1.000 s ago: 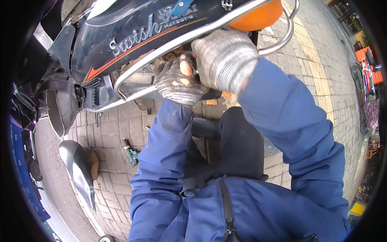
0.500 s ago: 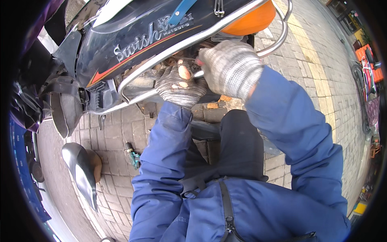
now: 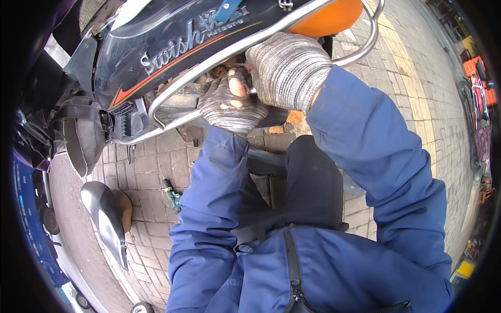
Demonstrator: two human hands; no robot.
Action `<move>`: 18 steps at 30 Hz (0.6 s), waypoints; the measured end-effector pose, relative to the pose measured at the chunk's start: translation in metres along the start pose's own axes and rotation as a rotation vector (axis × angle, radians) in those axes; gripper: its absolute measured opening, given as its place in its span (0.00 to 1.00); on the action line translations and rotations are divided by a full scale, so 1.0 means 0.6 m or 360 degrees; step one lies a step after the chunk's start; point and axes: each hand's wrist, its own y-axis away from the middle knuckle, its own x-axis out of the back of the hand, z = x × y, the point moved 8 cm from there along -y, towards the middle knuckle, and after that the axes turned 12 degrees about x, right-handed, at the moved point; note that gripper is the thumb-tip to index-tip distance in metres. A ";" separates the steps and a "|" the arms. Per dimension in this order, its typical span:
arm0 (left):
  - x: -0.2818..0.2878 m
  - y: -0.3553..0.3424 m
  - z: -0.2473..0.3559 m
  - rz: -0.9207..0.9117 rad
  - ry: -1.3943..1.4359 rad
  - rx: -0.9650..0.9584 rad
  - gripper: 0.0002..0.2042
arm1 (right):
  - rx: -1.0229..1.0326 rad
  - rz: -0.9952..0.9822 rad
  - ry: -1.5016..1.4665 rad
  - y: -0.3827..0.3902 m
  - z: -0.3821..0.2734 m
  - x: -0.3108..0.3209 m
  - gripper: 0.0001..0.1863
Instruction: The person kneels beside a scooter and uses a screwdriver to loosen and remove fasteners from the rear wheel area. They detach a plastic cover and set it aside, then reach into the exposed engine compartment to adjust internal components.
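A dark scooter [image 3: 177, 44] fills the upper left, with a chrome side rail [image 3: 209, 67] along its lower body. My left hand [image 3: 234, 107], in a worn striped glove with holes baring skin, reaches in at the opening below the rail. Its fingers are bent among dirty parts there, and what they grip is hidden. Close against it on the right, my right hand [image 3: 289, 68] is closed in a similar grey-white knitted glove. A small reddish bit shows at its fingertips, too little to name. Between the hands a short stretch of metal bar is visible.
An orange rounded part [image 3: 329, 18] sits at the scooter's right end. On the paving lie a green-black cordless drill [image 3: 171, 196] and a silver-black curved panel [image 3: 107, 221]. Broken orange-brown bits [image 3: 293, 117] lie below my hands. Orange objects [image 3: 480, 81] stand at the far right.
My right hand has turned at the wrist and shifted slightly up and left, showing more of its back. The left hand stays nearly in place. The view has shifted slightly.
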 end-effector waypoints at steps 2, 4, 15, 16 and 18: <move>-0.003 0.000 0.000 -0.0095 -0.0017 0.0026 0.34 | -0.0003 -0.0090 0.0070 0.006 0.003 -0.004 0.11; -0.004 0.001 -0.001 -0.0173 -0.0034 0.0067 0.34 | -0.0045 -0.0168 0.0059 0.014 0.005 -0.008 0.12; -0.006 0.003 -0.006 -0.0064 -0.0001 0.0050 0.31 | -0.0029 -0.0181 0.0085 0.000 0.008 -0.025 0.11; -0.002 0.004 -0.004 -0.0022 -0.0045 0.0029 0.30 | 0.0007 -0.0106 0.0088 0.003 0.008 -0.018 0.11; 0.000 0.002 0.000 -0.0035 -0.0039 0.0016 0.29 | -0.0045 -0.0073 0.0059 0.001 0.014 -0.015 0.11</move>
